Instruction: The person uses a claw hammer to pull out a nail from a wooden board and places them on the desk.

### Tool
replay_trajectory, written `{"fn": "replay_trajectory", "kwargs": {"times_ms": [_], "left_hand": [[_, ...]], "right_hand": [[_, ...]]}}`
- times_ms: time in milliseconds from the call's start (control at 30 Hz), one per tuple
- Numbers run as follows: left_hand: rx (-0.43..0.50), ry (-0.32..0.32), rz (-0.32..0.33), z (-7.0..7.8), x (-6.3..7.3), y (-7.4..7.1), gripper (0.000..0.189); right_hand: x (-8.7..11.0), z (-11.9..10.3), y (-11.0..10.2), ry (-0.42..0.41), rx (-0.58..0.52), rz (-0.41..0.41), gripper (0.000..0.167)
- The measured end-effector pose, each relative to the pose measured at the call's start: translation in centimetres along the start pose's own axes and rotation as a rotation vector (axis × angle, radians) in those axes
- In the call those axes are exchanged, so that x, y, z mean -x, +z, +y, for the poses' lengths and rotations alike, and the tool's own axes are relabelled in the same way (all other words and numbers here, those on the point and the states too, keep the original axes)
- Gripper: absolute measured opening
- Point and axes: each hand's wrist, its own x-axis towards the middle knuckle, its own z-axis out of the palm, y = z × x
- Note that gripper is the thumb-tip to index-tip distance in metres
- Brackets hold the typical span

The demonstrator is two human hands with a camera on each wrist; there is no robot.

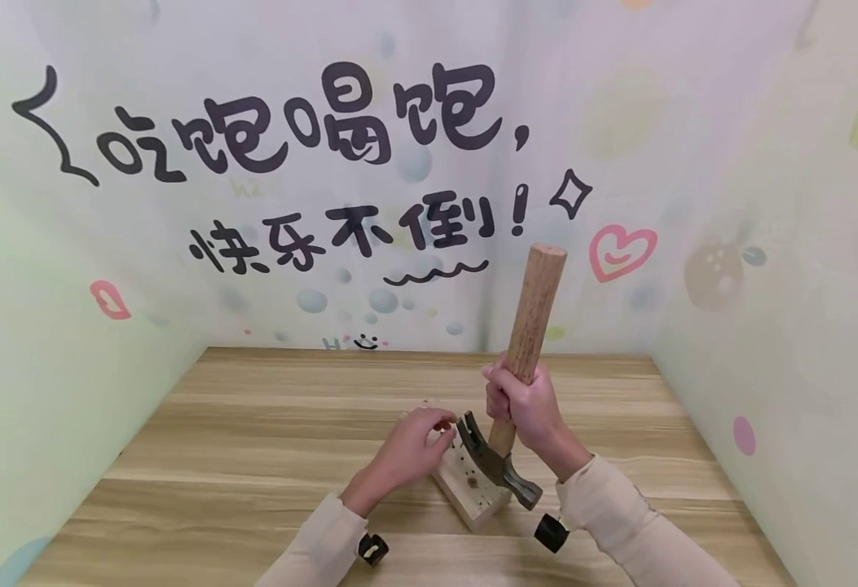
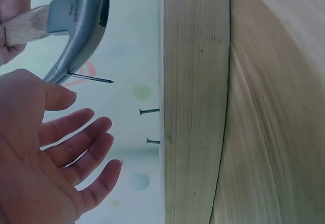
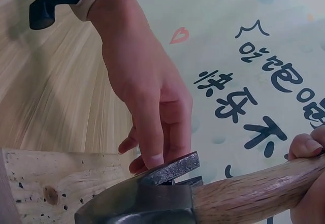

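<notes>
My right hand grips the wooden handle of a claw hammer, whose handle points up and head hangs low. A nail sticks out from the hammer's claw in the left wrist view. Close to the claw, my left hand has loosely bent fingers with nothing between them; whether its thumb touches the claw I cannot tell. Beneath the hammer lies a wooden block with several dark holes. Two nails stand partly out of its face, an upper nail and a lower nail.
The block lies on a wood-grain table. Behind it hangs a pale printed backdrop with dark lettering, and similar walls rise at both sides. A dark wrist device sits at the left cuff, another black device at the right.
</notes>
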Motion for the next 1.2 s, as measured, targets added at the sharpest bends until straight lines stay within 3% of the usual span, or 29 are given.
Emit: {"fn": "replay_trajectory", "kwargs": {"times_ms": [300,567,1200], "left_hand": [[0.085,-0.004,-0.080,0.4,0.9,0.0,0.012],[0.092,0.065,-0.056,0.4,1.0,0.3,0.008],[0.054,0.055,-0.070,0.0,1.3,0.5,0.011]], "right_hand": [[0.0,0.0,0.3,-0.011,-0.046,-0.048,0.027],[0.0,0.0,0.4,0.005,-0.059,-0.066,0.025],[0.4,0.5,0.6,0.027,-0.043,-0.083,0.022]]}}
